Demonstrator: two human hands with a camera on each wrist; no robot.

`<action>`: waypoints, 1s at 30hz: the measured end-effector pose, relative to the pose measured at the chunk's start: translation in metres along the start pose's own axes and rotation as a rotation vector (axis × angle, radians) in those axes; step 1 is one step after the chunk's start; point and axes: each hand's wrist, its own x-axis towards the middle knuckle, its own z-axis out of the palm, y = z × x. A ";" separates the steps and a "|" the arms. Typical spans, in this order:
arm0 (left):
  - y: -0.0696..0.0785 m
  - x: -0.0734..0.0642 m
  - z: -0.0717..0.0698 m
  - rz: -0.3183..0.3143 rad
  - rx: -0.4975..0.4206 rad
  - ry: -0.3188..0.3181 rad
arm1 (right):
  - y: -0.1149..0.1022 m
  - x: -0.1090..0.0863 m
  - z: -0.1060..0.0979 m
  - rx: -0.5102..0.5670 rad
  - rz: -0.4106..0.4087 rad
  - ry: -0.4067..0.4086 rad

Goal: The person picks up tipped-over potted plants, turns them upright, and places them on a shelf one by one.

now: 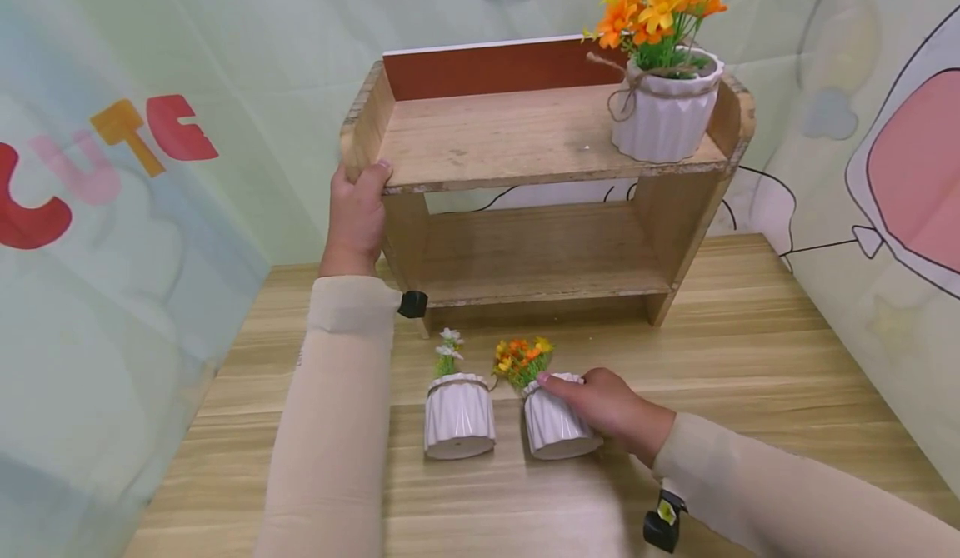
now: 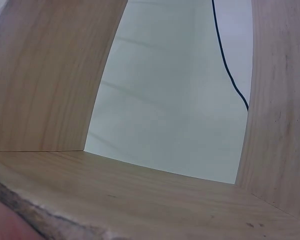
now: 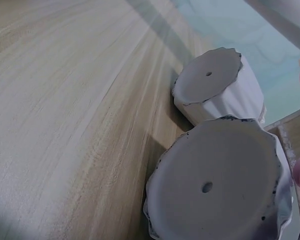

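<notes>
A small two-tier wooden shelf (image 1: 487,141) stands at the back of the table. My left hand (image 1: 356,215) grips its left side panel, the thumb over the front edge of the upper board. Lower down, my right hand (image 1: 611,408) holds a white fluted flowerpot (image 1: 553,423) with orange and yellow flowers, thumb at its rim. That pot is tipped over, its base with a drain hole (image 3: 207,187) facing the right wrist camera. To its left lies a similar white pot (image 1: 459,418) with white flowers and twine round its rim. The left wrist view shows the shelf's inside.
On the shelf's top right stands a larger white pot (image 1: 666,117) with orange and yellow flowers, upright. A printed cloth backdrop (image 1: 247,58) hangs behind and at both sides. Wood-grain tabletop (image 1: 757,358) extends right of the shelf.
</notes>
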 end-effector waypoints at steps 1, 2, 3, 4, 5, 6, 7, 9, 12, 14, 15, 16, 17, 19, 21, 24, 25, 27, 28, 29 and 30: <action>0.000 0.000 0.000 -0.003 0.006 0.000 | 0.000 0.000 0.001 0.000 0.003 0.001; -0.001 0.000 0.000 -0.004 0.008 0.000 | 0.000 0.001 0.001 -0.005 0.005 0.004; -0.001 0.000 0.000 -0.002 0.007 -0.001 | 0.000 0.001 0.001 -0.008 0.007 0.007; -0.001 0.000 0.000 -0.004 0.008 -0.002 | 0.000 0.001 0.002 -0.010 0.009 0.010; -0.001 0.000 0.000 -0.006 0.011 -0.003 | 0.000 0.001 0.002 -0.011 0.010 0.014; -0.001 0.001 0.000 -0.008 0.015 -0.004 | 0.000 0.001 0.002 -0.013 0.010 0.019; -0.001 0.001 0.000 -0.011 0.017 -0.005 | 0.000 0.001 0.002 -0.011 0.011 0.022; -0.001 0.000 0.000 -0.008 0.016 -0.005 | 0.000 0.001 0.003 -0.009 0.009 0.030; -0.001 0.000 0.000 -0.005 0.014 -0.003 | 0.000 0.001 0.004 0.004 0.003 0.035; -0.001 0.000 0.000 -0.007 0.013 -0.003 | 0.000 0.001 0.004 0.013 0.000 0.037; -0.001 0.000 0.000 -0.008 0.016 -0.003 | 0.000 0.001 0.005 0.019 -0.003 0.038; -0.001 0.000 0.000 -0.009 0.016 -0.003 | 0.000 0.001 0.005 0.023 -0.006 0.037; -0.001 0.000 0.000 -0.011 0.018 -0.003 | 0.000 0.001 0.005 0.027 -0.008 0.038; -0.001 -0.001 -0.001 -0.016 0.023 -0.003 | 0.000 0.001 0.005 0.032 -0.010 0.037; -0.001 -0.001 -0.001 -0.017 0.024 -0.003 | 0.000 0.000 0.005 0.030 -0.010 0.037; -0.002 0.000 -0.001 -0.020 0.017 -0.005 | 0.001 0.000 0.004 0.028 -0.012 0.039; -0.002 0.000 -0.001 -0.020 0.016 -0.005 | 0.001 -0.001 0.004 0.028 -0.015 0.038; -0.002 0.000 -0.001 -0.019 0.013 -0.004 | 0.002 -0.001 0.004 0.031 -0.021 0.038; -0.002 0.000 0.000 -0.019 0.011 -0.004 | 0.002 -0.002 0.004 0.033 -0.026 0.039; -0.001 0.000 0.000 -0.026 0.014 -0.004 | 0.003 -0.002 0.004 0.033 -0.029 0.041; -0.001 0.000 0.000 -0.031 0.016 -0.003 | 0.003 -0.003 0.004 0.030 -0.032 0.042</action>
